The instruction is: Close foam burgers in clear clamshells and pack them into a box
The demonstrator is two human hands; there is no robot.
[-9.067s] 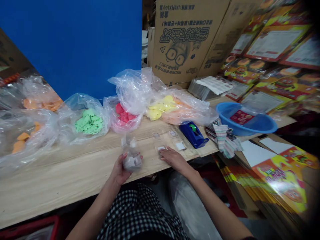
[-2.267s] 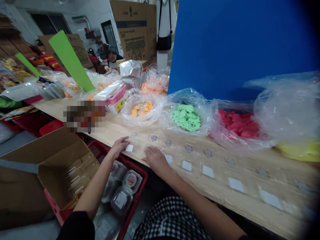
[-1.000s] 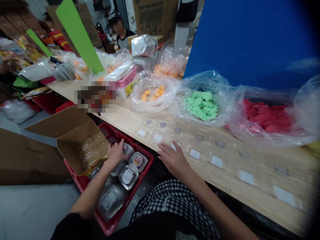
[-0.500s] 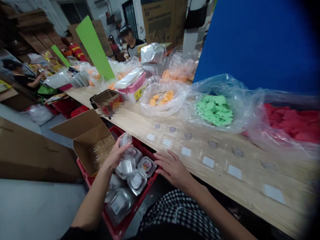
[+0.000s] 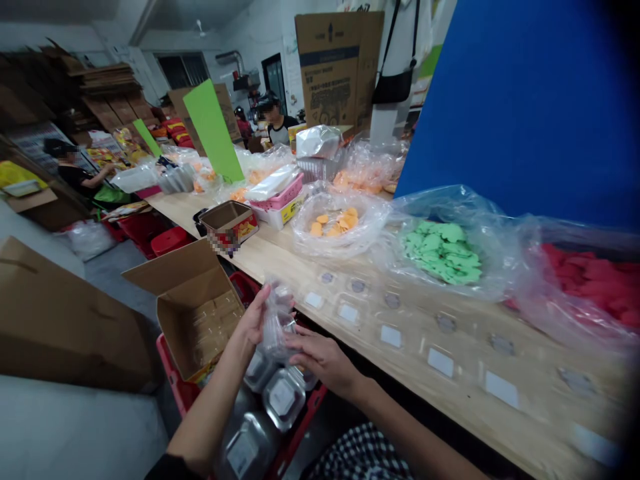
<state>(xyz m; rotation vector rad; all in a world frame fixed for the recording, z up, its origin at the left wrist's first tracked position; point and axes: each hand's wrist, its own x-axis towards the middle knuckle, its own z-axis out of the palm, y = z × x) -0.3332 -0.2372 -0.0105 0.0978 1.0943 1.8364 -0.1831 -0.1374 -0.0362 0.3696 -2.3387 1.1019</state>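
My left hand [image 5: 254, 321] is wrapped around a stack of nested clear plastic containers [image 5: 275, 317], held over a red crate [image 5: 294, 440]. At the stack's lower right side, my right hand [image 5: 323, 357] has its fingers pressed against the plastic, gripping it together with the left. Below both hands, more clear plastic containers [image 5: 284, 397] with pale labels fill the crate. An open cardboard box [image 5: 173, 310] rests at the crate's far end, with clear plastic pieces inside.
Clear trays with white labels [image 5: 391, 335] line the wooden table [image 5: 320, 267]. Behind them are plastic bags of orange pieces [image 5: 345, 220], green pieces [image 5: 443, 250] and red pieces [image 5: 590, 280]. A tin [image 5: 230, 223] stands by the edge. Several people sit farther back.
My left hand has lifted the containers up and to the right, out of the crate. My right hand has moved from the table edge onto the stack. The view has tilted upward.
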